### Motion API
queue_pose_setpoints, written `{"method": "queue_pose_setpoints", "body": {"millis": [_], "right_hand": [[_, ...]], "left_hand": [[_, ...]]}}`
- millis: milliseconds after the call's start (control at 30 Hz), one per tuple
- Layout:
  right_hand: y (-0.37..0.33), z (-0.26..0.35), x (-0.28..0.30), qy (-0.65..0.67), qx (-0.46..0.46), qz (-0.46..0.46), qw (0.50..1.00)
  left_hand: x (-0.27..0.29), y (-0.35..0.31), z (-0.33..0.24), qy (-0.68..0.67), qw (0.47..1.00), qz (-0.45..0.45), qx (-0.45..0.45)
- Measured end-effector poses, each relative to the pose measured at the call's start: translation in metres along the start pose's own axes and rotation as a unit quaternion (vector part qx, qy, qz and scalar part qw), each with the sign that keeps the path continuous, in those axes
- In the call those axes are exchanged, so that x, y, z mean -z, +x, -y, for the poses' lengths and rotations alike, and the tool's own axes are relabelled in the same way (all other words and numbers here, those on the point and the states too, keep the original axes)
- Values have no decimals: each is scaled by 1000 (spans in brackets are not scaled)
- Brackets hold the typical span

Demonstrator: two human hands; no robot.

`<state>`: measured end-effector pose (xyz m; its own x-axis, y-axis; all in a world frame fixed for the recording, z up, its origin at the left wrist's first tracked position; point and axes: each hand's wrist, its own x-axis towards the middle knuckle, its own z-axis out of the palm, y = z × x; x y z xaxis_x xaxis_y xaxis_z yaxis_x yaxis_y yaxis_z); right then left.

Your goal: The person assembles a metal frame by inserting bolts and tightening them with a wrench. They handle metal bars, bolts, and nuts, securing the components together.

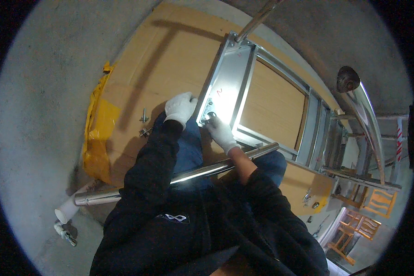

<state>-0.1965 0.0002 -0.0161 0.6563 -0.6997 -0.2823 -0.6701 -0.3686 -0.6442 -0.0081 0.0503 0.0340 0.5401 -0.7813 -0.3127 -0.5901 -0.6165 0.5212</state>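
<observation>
My left hand, in a white glove, is curled beside the near left edge of a shiny metal frame. Whatever its fingers hold, if anything, is hidden. The white-gloved right hand pinches at a small dark round part by the near corner of the frame's end plate; I cannot make out its kind. Red marks show on that plate. A polished metal tube lies across my lap, passing under both forearms.
Cardboard lies beneath the frame, with yellow tape along its left edge. A loose bolt rests left of my knee. At right, a curved metal tube stands up. Wooden chairs are beyond.
</observation>
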Motion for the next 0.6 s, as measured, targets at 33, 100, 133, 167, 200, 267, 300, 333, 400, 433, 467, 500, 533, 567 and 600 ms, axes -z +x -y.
{"method": "queue_pose_setpoints", "body": {"millis": [33, 100, 133, 167, 200, 267, 300, 333, 400, 433, 467, 500, 533, 567, 600], "right_hand": [[2, 2, 0, -7, -10, 8, 1000], [4, 3, -2, -32, -3, 8, 999], [5, 2, -4, -46, 0, 8, 999], [6, 2, -5, -56, -4, 14, 998], [6, 1, -5, -67, -9, 20, 997], [5, 0, -4, -68, -18, 28, 997], [5, 1, -4, -57, -19, 29, 998], [5, 2, -4, -47, -20, 30, 998], [6, 4, -4, -81, -4, 19, 996], [6, 6, -4, -98, 5, 14, 995], [6, 7, -5, -106, -1, 17, 994], [7, 9, -5, -113, -6, 20, 993], [7, 11, -6, -120, -11, 22, 992], [7, 13, -6, -124, -11, 20, 992], [7, 15, -6, -128, -12, 18, 992]], "left_hand": [[0, 1, 0, 0, 1000, 0, 0], [-2, 2, 2, -9, 1000, -11, -9], [-3, 3, 3, -14, 1000, -16, -13], [-4, 4, 5, -13, 1000, -13, -9], [-4, 4, 4, -12, 1000, -8, -6], [-3, 3, 1, -15, 1000, -2, -3], [-3, 3, 1, -16, 1000, -3, -3], [-2, 3, 1, -17, 1000, -3, -3], [-2, 3, 1, -20, 1000, -5, -4], [-2, 4, 1, -21, 1000, -6, -4], [-2, 4, 2, -20, 1000, -7, -5], [-2, 4, 2, -19, 1000, -7, -6], [-2, 5, 2, -18, 1000, -8, -7], [-2, 4, 3, -19, 1000, -9, -7], [-2, 4, 2, -20, 1000, -11, -9]]}}
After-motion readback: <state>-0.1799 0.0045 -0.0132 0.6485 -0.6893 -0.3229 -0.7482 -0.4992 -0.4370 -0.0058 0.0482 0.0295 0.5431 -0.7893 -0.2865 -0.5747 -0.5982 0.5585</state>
